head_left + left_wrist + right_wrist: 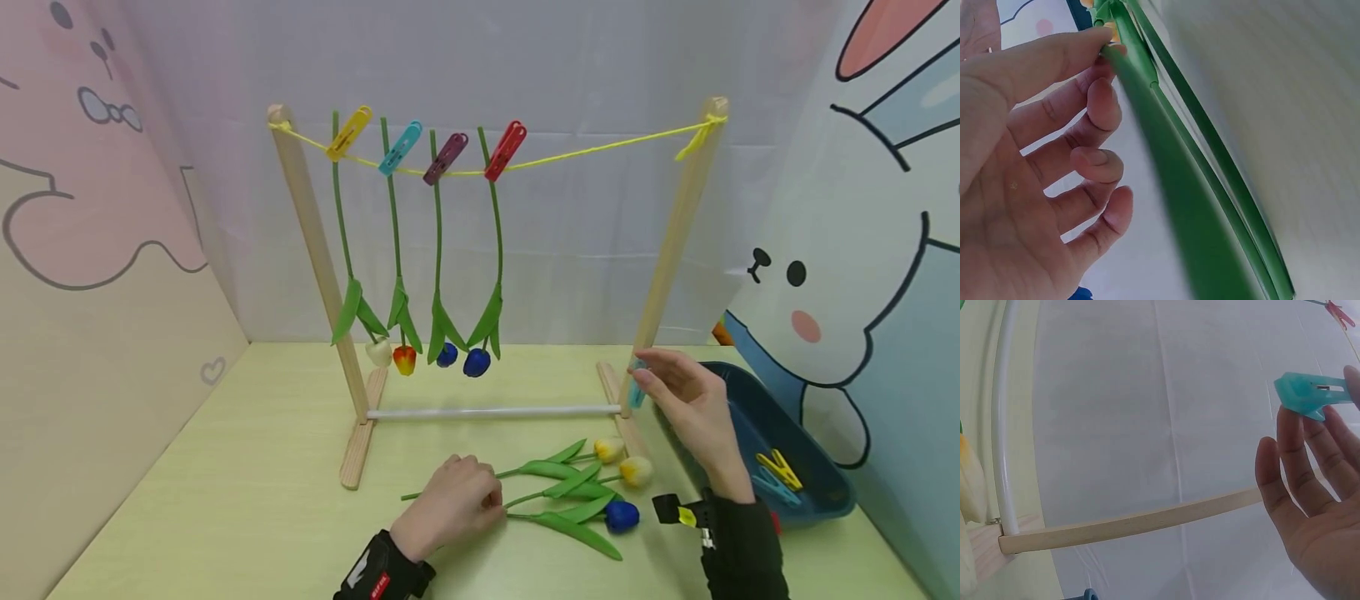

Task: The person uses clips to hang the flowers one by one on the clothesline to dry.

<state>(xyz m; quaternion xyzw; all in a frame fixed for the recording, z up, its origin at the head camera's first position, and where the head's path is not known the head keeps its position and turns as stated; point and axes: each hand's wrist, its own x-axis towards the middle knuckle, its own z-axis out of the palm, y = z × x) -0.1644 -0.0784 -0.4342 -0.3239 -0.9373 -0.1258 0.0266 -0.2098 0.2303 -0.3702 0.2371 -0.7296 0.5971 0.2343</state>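
My left hand (453, 504), low over the table, pinches a green tulip stem (1169, 187) between thumb and forefinger; its other fingers are loosely bent. Two more stems lie beside it in the left wrist view. The blooms lying to the right of this hand are a blue tulip (622, 517) and two pale yellow tulips, one of them the nearer yellow tulip (636, 472). By the foot of the rack's right post, my right hand (697, 408) holds a light blue clothespin (1310, 390) between thumb and fingers.
A wooden rack (678, 225) carries a yellow string (592, 152). Several tulips hang from it head down, held by yellow, blue, purple and red clothespins (506, 151). At the right stands a dark blue tub (750, 400) with yellow and blue clothespins inside.
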